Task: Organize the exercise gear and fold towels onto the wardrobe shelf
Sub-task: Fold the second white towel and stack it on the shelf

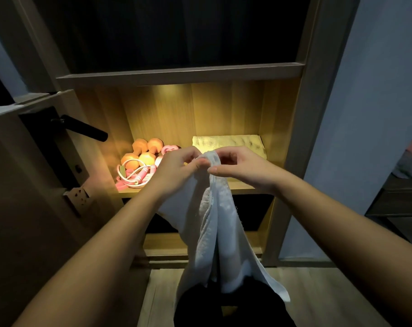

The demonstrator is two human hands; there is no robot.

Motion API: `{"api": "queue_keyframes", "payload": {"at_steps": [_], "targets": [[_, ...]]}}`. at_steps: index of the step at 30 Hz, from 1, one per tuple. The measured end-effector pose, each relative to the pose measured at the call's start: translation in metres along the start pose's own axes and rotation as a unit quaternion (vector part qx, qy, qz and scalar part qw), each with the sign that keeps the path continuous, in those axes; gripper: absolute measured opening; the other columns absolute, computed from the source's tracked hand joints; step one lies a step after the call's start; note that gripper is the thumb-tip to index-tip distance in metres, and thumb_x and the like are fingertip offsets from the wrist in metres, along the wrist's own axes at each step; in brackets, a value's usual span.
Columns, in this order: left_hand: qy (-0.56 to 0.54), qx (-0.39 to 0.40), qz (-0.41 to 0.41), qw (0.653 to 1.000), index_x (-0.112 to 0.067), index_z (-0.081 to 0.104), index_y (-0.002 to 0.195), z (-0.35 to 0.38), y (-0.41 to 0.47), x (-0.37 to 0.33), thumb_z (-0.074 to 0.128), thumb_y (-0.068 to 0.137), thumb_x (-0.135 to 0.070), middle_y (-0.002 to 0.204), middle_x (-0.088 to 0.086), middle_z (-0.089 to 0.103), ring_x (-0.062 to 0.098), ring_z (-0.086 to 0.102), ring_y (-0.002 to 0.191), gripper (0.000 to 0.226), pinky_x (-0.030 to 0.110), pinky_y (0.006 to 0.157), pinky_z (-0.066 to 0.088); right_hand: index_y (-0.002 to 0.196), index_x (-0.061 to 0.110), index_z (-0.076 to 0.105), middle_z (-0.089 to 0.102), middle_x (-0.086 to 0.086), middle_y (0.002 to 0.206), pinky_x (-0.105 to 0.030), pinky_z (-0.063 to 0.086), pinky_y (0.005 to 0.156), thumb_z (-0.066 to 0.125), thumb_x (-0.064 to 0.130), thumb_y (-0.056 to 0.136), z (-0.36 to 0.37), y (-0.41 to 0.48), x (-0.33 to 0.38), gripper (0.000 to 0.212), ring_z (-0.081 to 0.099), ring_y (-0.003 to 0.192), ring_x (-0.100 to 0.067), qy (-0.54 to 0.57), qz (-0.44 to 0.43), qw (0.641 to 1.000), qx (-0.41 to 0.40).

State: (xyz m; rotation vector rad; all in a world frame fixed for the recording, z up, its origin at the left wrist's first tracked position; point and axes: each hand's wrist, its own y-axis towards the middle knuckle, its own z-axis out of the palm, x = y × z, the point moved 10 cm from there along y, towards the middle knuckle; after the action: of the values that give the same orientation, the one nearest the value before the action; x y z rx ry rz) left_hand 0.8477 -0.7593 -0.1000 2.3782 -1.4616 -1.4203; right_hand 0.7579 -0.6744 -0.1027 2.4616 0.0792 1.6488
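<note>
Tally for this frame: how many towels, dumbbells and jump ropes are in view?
Towels: 2 (folded towel, held towel)
Dumbbells: 2
Jump ropes: 1
Total: 5

Both bare forearms (94, 244) reach forward from the lower corners and draw together at the centre. The left hand (176, 167) has its fingers (193, 166) curled, thumb and forefinger pinching the top edge of a white terry-cloth towel (215, 232). The right hand (239, 167), just beside it and palm down, pinches the same edge, its fingertips almost meeting the left's.
</note>
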Motion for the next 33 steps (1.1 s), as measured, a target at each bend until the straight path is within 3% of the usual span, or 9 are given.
{"api": "queue_keyframes", "payload": {"at_steps": [3,9,12,15,18,21,23,26,33], "targets": [[-0.009,-0.01,-0.004,1.0,-0.026,0.056,0.066,-0.004,0.019,-0.003,0.063,0.085,-0.044,0.059,-0.013,0.051,-0.001,0.041,0.056,0.028,0.018,0.052,0.03,0.109,0.013,0.07,0.073,-0.007,0.103,-0.025,0.056,0.085,0.07,0.008,0.087,-0.014,0.007,0.008,0.023,0.069,0.096,-0.017,-0.008,-0.011,0.999,-0.038],[0.035,-0.017,0.03,0.999,-0.019,0.054,0.065,-0.022,0.063,-0.031,0.066,0.087,-0.041,0.059,-0.009,0.047,-0.001,0.037,0.051,0.034,0.015,0.048,0.03,0.108,0.009,0.069,0.07,-0.012,0.103,-0.034,0.055,0.087,0.064,-0.004,0.087,-0.044,0.024,0.044,0.025,0.068,0.096,-0.023,-0.041,-0.038,0.995,-0.088],[0.042,-0.014,0.057,0.997,-0.022,0.06,0.079,-0.039,0.077,-0.048,0.063,0.085,-0.052,0.069,-0.01,0.056,0.0,0.048,0.059,0.031,0.015,0.054,0.039,0.111,0.009,0.068,0.069,-0.013,0.106,-0.032,0.058,0.086,0.063,0.001,0.09,-0.065,0.033,0.077,0.023,0.067,0.1,-0.023,-0.075,-0.076,0.988,-0.114],[0.101,0.027,0.035,0.994,-0.029,0.06,0.096,-0.056,0.09,-0.045,0.071,0.081,-0.047,0.087,-0.012,0.061,0.004,0.06,0.081,0.025,0.026,0.069,0.054,0.104,0.016,0.067,0.067,-0.006,0.101,-0.026,0.058,0.079,0.062,0.003,0.091,-0.096,0.043,0.114,0.019,0.066,0.096,-0.017,-0.079,-0.121,0.977,-0.156],[0.186,-0.006,-0.011,0.983,-0.025,0.064,0.086,-0.095,0.111,-0.042,0.073,0.082,-0.037,0.082,-0.008,0.062,0.015,0.063,0.082,0.015,0.032,0.066,0.052,0.111,0.01,0.065,0.065,-0.006,0.104,-0.032,0.058,0.084,0.059,0.007,0.093,-0.134,0.064,0.149,0.019,0.063,0.098,-0.019,-0.211,-0.138,0.942,-0.222],[0.279,-0.07,0.0,0.958,-0.026,0.06,0.083,-0.129,0.135,-0.073,0.066,0.083,-0.038,0.079,-0.009,0.06,0.017,0.061,0.078,0.014,0.034,0.061,0.049,0.117,0.005,0.06,0.062,-0.01,0.112,-0.036,0.051,0.09,0.051,0.008,0.095,-0.161,0.084,0.178,0.024,0.058,0.102,-0.021,-0.333,-0.13,0.888,-0.29],[0.324,-0.111,0.014,0.939,-0.03,0.053,0.079,-0.146,0.147,-0.103,0.062,0.084,-0.04,0.075,-0.012,0.055,0.017,0.056,0.074,0.014,0.029,0.054,0.037,0.12,0.007,0.055,0.058,-0.007,0.111,-0.028,0.049,0.081,0.046,0.009,0.097,-0.174,0.084,0.194,0.024,0.055,0.098,-0.016,-0.311,-0.139,0.88,-0.331],[0.37,-0.125,0.033,0.92,-0.032,0.047,0.085,-0.161,0.157,-0.137,0.06,0.089,-0.038,0.082,-0.006,0.054,0.023,0.053,0.078,0.016,0.032,0.061,0.034,0.121,0.009,0.05,0.052,-0.001,0.107,-0.014,0.039,0.065,0.041,0.012,0.1,-0.187,0.078,0.211,0.023,0.049,0.087,-0.006,-0.277,-0.15,0.882,-0.35],[0.387,-0.101,0.046,0.915,-0.03,0.053,0.092,-0.167,0.13,-0.173,0.061,0.09,-0.038,0.089,-0.002,0.059,0.025,0.056,0.081,0.011,0.034,0.062,0.037,0.104,0.013,0.047,0.049,0.006,0.092,-0.017,0.038,0.061,0.043,0.012,0.097,-0.181,0.046,0.224,0.008,0.046,0.077,-0.003,-0.246,-0.154,0.902,-0.32]]}}
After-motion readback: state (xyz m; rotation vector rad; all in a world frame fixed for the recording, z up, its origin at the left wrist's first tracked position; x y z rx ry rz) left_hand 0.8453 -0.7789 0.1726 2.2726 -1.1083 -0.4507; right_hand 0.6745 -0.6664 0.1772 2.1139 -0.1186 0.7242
